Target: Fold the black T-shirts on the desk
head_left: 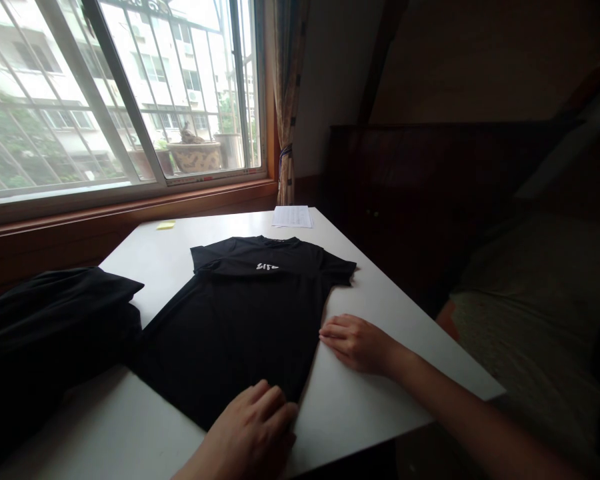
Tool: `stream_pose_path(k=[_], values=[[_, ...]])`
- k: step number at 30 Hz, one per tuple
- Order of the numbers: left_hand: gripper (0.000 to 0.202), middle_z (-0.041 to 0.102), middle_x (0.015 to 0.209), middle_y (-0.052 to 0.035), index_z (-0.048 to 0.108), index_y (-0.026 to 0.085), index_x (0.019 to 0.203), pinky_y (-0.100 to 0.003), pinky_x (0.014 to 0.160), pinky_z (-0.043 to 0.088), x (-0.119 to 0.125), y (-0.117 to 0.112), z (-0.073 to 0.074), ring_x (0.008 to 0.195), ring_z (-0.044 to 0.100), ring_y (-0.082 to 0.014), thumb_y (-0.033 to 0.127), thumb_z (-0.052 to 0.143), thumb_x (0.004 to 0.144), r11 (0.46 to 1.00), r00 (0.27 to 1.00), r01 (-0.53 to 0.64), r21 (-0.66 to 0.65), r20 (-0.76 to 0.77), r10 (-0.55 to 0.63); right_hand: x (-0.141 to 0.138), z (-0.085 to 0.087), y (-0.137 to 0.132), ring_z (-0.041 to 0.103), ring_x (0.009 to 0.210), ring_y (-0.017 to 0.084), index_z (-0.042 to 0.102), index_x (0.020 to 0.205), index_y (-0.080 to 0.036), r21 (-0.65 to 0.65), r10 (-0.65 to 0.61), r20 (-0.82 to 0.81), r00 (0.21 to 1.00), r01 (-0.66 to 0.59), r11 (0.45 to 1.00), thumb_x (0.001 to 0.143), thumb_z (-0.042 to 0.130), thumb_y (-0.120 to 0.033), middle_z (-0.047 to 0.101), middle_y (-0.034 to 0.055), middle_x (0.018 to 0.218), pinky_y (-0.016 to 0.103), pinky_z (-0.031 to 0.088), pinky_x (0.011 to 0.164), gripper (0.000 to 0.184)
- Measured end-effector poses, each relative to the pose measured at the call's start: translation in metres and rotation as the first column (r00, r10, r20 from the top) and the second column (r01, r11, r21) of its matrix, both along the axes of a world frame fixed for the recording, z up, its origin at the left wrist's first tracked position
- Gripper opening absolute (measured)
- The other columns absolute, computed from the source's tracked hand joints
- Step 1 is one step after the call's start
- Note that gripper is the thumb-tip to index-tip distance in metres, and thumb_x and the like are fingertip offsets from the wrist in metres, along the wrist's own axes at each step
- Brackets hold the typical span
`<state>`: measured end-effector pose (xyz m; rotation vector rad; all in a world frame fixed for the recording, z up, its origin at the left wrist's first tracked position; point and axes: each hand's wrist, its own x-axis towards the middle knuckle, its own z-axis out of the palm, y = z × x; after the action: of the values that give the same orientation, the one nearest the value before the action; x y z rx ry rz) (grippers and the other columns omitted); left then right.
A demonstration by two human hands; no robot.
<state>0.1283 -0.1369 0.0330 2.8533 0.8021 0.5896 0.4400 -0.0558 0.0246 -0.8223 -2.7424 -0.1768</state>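
Note:
A black T-shirt [240,313] with a small white print near its collar lies spread flat on the white table [380,307]. My left hand [253,430] rests flat on the shirt's near hem, fingers stretched out. My right hand [357,343] lies flat on the table with its fingertips touching the shirt's right side edge. Neither hand holds anything.
A heap of black clothing [45,340] covers the table's left end. A sheet of paper [292,217] and a yellow sticky note [165,225] lie at the far edge under the window. A bed or sofa [535,300] stands to the right.

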Motion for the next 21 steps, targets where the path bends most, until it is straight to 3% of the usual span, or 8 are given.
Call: stream_pose_path(k=[3,5,12,16,21], values=[[0.025,0.065,0.104,-0.0056,0.061,0.019,0.117,-0.035,0.089,0.053,0.02,0.018,0.012,0.095,0.059,-0.0218,0.016,0.064,0.092,0.997,0.997,-0.064,-0.031,-0.056,0.062,0.003,-0.005,-0.003,0.061,0.105,0.024,0.069,0.122,-0.015,-0.015,-0.029,-0.02,0.999,0.029,0.999,0.094,0.056,-0.014,0.071,0.0122,0.111,0.041,0.051,0.092,0.031],[0.03,0.065,0.104,-0.007,0.061,0.017,0.12,-0.036,0.088,0.054,0.034,0.029,0.013,0.097,0.058,-0.0234,0.018,0.066,0.091,0.995,0.989,-0.094,-0.036,-0.114,0.089,0.005,-0.007,-0.005,0.061,0.107,0.025,0.068,0.125,-0.015,-0.024,-0.05,-0.033,0.998,0.049,0.999,0.093,0.056,-0.015,0.071,0.0131,0.114,0.042,0.05,0.094,0.034],[0.007,0.061,0.097,-0.0088,0.064,0.015,0.094,-0.033,0.078,0.053,0.072,0.048,0.001,0.094,0.059,-0.0247,0.014,0.059,0.091,0.975,0.95,-0.194,-0.109,-0.269,0.159,0.005,-0.005,-0.002,0.062,0.105,0.024,0.07,0.121,-0.017,-0.1,-0.076,-0.08,0.994,0.068,0.993,0.096,0.055,-0.017,0.071,0.0109,0.114,0.042,0.05,0.095,0.029],[0.012,0.061,0.095,-0.0091,0.063,0.016,0.093,-0.034,0.074,0.053,0.082,0.052,-0.005,0.089,0.06,-0.0251,0.009,0.053,0.09,0.974,0.933,-0.208,-0.091,-0.318,0.17,0.01,-0.002,0.021,0.063,0.1,0.021,0.072,0.112,-0.018,-0.093,-0.09,-0.132,0.987,0.078,0.993,0.097,0.055,-0.018,0.071,0.0092,0.108,0.038,0.052,0.091,0.022],[0.017,0.062,0.094,-0.0097,0.064,0.014,0.096,-0.033,0.069,0.055,0.088,0.052,-0.003,0.086,0.061,-0.0258,0.004,0.053,0.087,0.965,0.916,-0.242,-0.099,-0.352,0.193,0.022,-0.007,0.065,0.062,0.099,0.021,0.073,0.104,-0.016,-0.029,-0.279,-0.097,0.955,0.277,0.96,0.095,0.056,-0.01,0.07,0.009,0.103,0.034,0.052,0.088,0.02]])
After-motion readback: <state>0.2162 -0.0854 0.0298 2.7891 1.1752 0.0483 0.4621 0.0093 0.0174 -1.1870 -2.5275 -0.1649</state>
